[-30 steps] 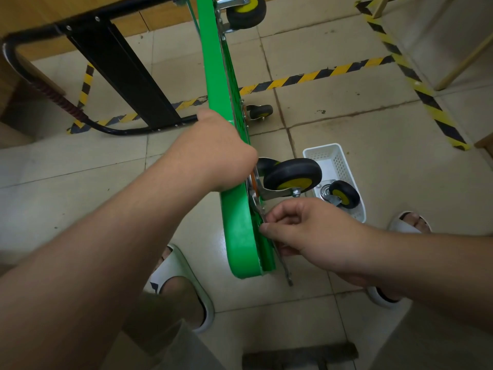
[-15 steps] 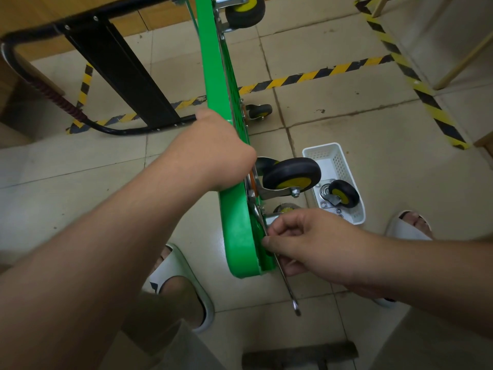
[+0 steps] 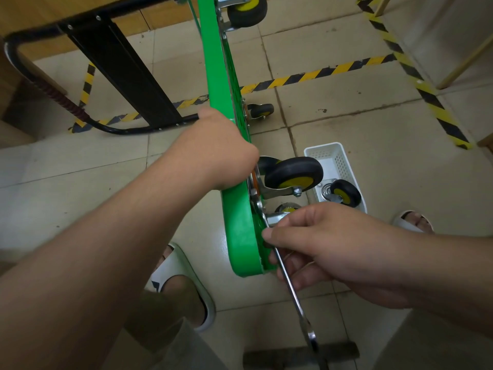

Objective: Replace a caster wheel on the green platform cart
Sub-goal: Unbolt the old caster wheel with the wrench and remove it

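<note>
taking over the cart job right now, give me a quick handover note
Left hand grips the edge of the green cart, which stands on its side.
Right hand pinches the wrench, its head at the mounting plate of the near caster.
A loose caster lies in the white basket on the floor beside the cart.
Done: unclear. I cannot tell whether the mounted caster is the old one or the new one.
Left: probably finish the plate's bolts, then set the cart back on its wheels.
</note>
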### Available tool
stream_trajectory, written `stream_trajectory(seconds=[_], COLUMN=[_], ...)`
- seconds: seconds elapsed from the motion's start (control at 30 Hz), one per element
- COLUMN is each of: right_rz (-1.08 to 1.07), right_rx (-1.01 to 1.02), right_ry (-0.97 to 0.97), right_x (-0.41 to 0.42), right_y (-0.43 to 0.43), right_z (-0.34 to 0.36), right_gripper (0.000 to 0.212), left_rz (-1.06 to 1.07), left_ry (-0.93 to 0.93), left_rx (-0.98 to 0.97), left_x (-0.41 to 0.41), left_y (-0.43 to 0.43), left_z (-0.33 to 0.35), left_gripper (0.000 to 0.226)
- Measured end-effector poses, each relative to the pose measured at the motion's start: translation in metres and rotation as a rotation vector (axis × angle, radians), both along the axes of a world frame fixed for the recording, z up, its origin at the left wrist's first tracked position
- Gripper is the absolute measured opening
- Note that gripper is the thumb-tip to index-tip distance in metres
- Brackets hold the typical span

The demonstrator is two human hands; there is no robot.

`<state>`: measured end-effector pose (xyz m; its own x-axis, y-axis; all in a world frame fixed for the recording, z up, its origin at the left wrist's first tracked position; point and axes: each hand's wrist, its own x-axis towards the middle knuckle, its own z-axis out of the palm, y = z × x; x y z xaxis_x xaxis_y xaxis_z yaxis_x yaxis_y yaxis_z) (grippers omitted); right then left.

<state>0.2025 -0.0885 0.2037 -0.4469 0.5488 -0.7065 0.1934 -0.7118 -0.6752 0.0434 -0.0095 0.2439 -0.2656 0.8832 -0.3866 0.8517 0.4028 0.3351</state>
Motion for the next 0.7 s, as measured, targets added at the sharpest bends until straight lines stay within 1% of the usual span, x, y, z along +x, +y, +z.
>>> stream_trajectory(seconds=[0.13, 0.3, 0.57, 0.7], right_rz=[-0.002, -0.003, 0.025, 0.029], right_rx=[0.011, 0.041, 0.186, 0.259], right_ry=[0.009, 0.002, -0.133, -0.172], right_x=[-0.003, -0.006, -0.005, -0.005], right_y=[0.003, 0.007, 0.014, 0.017], right_z=[0.001, -0.007, -0.033, -0.041], right_gripper=[0.021, 0.026, 0.011, 0.009], left_rz=[0.002, 0.005, 0.009, 0.012], left_ry=[0.008, -0.005, -0.029, -0.039], left_rx=[0.000, 0.000, 0.000, -0.003], left_x=[0.000, -0.001, -0.001, -0.001], left_y=[0.000, -0.001, -0.002, -0.002], left_z=[-0.001, 0.000, 0.000, 0.001], left_gripper=[0.054, 0.053, 0.056, 0.056])
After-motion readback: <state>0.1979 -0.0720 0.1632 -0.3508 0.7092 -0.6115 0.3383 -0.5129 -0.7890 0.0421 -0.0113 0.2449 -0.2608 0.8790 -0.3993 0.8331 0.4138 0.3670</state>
